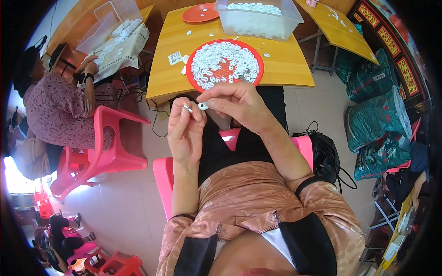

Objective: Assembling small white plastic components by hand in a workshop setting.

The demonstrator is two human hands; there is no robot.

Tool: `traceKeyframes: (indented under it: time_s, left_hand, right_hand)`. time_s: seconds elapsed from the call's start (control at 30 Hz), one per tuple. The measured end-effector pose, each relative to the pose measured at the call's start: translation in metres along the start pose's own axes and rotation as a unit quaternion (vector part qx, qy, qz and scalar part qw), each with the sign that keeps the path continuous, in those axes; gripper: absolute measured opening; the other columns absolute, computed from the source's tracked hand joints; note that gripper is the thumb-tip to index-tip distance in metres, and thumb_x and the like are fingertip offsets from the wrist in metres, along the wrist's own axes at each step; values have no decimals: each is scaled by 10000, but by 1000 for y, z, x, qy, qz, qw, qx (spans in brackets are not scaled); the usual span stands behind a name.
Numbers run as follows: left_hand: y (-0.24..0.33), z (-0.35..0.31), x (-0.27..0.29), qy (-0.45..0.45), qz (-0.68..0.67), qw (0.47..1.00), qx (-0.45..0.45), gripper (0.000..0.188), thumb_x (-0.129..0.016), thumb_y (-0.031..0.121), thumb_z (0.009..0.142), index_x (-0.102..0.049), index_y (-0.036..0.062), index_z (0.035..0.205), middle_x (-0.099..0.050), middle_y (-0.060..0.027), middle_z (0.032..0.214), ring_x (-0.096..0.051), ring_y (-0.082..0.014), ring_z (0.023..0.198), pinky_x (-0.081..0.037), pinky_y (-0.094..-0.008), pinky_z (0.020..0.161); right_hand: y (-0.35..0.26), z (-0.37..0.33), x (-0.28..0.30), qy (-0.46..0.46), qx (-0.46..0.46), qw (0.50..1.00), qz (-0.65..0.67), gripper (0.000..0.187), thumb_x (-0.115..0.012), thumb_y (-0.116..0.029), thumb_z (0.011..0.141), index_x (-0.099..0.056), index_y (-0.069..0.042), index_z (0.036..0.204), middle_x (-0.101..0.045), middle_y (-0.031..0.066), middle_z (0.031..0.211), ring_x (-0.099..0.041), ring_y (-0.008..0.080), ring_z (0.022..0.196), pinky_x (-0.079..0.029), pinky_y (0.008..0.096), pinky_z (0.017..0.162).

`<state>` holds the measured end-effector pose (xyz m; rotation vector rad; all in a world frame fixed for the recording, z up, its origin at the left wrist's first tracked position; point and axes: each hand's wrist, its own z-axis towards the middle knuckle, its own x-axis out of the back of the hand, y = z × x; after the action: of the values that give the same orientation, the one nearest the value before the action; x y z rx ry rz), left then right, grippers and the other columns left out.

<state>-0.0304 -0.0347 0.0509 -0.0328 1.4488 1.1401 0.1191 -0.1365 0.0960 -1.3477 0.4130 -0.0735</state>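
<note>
We hold two white pieces above our lap, just short of the bench (161,76): one piece (203,106) pinched in the fingers of our right hand (240,105), a second (188,109) held narrowly between the fingers of our left hand (185,131). The pieces sit side by side; we cannot tell whether they touch. Beyond them, one red tray (261,69) carries a heap of similar pieces, too many for us to count. Behind it stand one clear bin (258,30), holding many more, and one red plate (197,14). One white card (175,58) lies left of the tray. To our left, one co-worker (64,106) sits on one pink chair (103,138); to our right, we count at least three green sacks (380,117).
</note>
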Motion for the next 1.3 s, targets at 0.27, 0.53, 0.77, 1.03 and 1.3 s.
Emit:
traceKeyframes:
  time_s: [0.27,0.53,0.77,1.03,1.3]
  left_hand:
    - [-5,-6,-7,-3,-11,1000,5,139,-575,165,1066,-544,49,1136,-573,-62,878,-515,-145,802,-430,-285,759]
    - [-11,-6,-11,-3,12,1000,7,143,-572,172,1064,-547,48,1133,-574,-57,867,-537,-142,818,-440,-280,760]
    - [-10,-11,-14,20,30,999,0,137,-562,167,1069,-555,46,1135,-584,-53,862,-544,-138,809,-449,-271,759]
    - [-6,-19,-11,42,126,991,-8,136,-579,153,1065,-567,42,1143,-618,-62,877,-573,-119,770,-470,-246,710]
    - [-3,-33,-15,26,118,992,-23,133,-576,144,1063,-565,40,1146,-620,-63,887,-573,-118,765,-474,-244,706]
  right_hand:
    - [2,-5,-3,-5,-6,999,34,164,-680,-37,991,-748,20,1129,-633,-36,773,-546,18,673,-406,189,584]
    - [10,-5,-6,34,2,996,78,191,-703,-8,974,-739,36,1156,-742,30,915,-655,51,756,-510,182,669]
    - [5,-11,-2,12,5,999,36,219,-701,-29,976,-747,20,1184,-733,19,902,-651,57,757,-505,202,675]
    - [17,-13,-5,24,-19,995,92,210,-694,-34,978,-747,16,1175,-725,20,929,-641,62,794,-500,203,686]
    - [13,-26,-12,16,-45,988,146,226,-702,-60,989,-734,14,1201,-729,22,938,-641,55,778,-496,186,673]
